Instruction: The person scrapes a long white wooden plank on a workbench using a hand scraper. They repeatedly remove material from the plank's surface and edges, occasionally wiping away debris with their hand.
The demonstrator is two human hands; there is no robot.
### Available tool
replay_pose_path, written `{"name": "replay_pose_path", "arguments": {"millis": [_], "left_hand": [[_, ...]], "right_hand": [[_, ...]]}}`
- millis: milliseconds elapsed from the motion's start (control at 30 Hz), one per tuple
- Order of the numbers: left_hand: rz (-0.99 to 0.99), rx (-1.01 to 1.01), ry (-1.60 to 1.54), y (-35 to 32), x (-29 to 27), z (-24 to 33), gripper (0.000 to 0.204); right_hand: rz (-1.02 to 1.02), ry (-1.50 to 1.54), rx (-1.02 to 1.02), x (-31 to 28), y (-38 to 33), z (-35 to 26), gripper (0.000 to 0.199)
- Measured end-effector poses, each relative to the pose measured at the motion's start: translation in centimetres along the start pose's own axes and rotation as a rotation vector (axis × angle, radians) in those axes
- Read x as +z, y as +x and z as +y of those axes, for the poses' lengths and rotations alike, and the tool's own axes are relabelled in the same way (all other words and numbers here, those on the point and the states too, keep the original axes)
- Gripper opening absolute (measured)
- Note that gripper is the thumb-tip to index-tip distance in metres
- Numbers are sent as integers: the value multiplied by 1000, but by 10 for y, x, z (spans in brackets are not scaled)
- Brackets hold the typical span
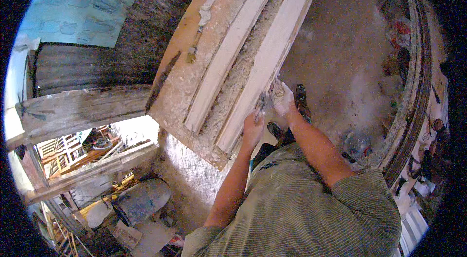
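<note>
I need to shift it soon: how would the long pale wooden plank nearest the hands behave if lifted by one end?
The long pale wooden plank looks straight and thick, so probably stiff. Its length suggests it would feel heavy and swing at the far end. Dust and shavings on the brown board beneath, and on the right hand, may make it slippery.

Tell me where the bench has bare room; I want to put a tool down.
Freest is the dusty brown board left of the two pale wooden strips, beyond a small tool. The shavings-filled channel between the strips is narrow. Crowded at the right strip's near end, around the left hand and right hand.
</note>
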State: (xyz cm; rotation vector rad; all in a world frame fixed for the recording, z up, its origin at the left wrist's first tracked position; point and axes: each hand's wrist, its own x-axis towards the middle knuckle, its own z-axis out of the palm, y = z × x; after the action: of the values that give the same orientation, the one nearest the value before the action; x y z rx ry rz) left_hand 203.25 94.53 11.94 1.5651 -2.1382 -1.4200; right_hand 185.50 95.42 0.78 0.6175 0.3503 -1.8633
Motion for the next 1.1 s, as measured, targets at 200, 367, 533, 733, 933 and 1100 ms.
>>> {"name": "replay_pose_path", "arguments": {"millis": [200,367,533,733,933,1100], "left_hand": [[-45,-33,170,-1,-7,3,31],[3,67,139,30,10,42,30],[53,131,123,108,49,88,29],[20,169,-17,160,68,140,28],[-144,15,-153,201,65,174,26],[82,506,459,123,-17,107,43]], "right_hand": [[-19,-55,-34,12,-17,1,40],[5,-367,-130,9,-6,-9,39],[-45,61,-161,12,42,-41,32],[97,164,-293,50,79,-102,33],[-68,47,-325,95,100,-150,40],[-16,72,-303,106,91,-170,44]]}}
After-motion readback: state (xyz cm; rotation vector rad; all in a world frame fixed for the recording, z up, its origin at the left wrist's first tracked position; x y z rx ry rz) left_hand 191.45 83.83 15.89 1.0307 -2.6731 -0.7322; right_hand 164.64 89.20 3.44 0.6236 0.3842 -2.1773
